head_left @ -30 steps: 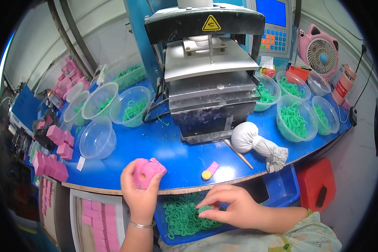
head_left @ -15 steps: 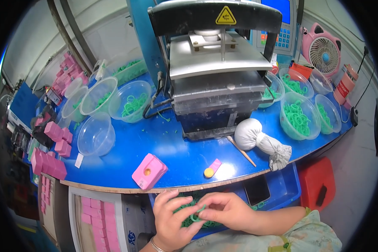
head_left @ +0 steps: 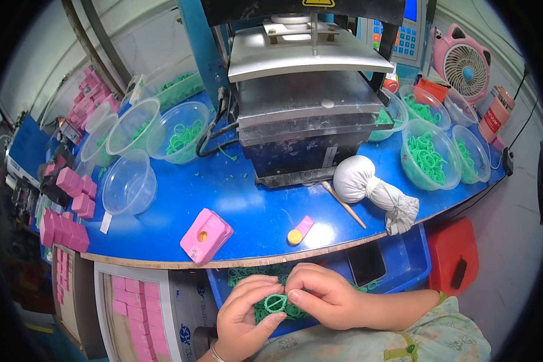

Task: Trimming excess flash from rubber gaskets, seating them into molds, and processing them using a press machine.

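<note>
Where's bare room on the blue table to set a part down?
Tabletop between pink block, press and front-left bowl, bar a few green scraps; also between block and yellow disc.
Crowded: right end, white bundle and clear bowls; back left, more bowls; below the front edge, green rings.

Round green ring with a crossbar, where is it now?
In the head view, the green ring is low near the centre, in the left hand, beside the right hand, above the blue bin of green rings.
</note>
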The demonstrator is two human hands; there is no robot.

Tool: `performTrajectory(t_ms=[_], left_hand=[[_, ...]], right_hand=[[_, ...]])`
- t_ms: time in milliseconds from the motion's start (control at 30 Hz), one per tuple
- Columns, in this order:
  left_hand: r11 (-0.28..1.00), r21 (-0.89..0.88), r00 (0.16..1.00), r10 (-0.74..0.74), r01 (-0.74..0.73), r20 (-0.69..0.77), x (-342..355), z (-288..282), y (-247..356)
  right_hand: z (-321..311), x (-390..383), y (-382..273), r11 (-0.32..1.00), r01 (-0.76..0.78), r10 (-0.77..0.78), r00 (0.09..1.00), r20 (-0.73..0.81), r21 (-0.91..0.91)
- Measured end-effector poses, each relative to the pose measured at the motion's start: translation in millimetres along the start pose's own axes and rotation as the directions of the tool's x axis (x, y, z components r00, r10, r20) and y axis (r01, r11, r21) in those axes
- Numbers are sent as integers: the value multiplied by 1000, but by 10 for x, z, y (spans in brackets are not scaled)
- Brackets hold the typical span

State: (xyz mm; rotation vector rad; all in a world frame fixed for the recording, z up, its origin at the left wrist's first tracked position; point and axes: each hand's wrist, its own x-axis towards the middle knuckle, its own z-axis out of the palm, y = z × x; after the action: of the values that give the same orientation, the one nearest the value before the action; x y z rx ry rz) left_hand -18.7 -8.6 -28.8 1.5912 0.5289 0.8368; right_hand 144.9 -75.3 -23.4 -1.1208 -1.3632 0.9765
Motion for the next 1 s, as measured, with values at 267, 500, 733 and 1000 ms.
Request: performTrajectory(t_ms=[267,500,733,1000], left_hand=[[995,-84,998,-57,56,-17,-38,0,-16],[996,-34,994,-82,79,-78,-30,-4,141],[756,601,966,205,-259,159,100,-82,293],[687,673,961,209,-275,180,65,-73,296]], right_hand=[[10,-3,19,999,43,-43,999,-12,1],[-15,7,3,931,219,-227,974,6,-291],[19,-32,-19,731,366,-404,912,68,-576],[26,-31,-5,711,384,-427,901,73,-590]])
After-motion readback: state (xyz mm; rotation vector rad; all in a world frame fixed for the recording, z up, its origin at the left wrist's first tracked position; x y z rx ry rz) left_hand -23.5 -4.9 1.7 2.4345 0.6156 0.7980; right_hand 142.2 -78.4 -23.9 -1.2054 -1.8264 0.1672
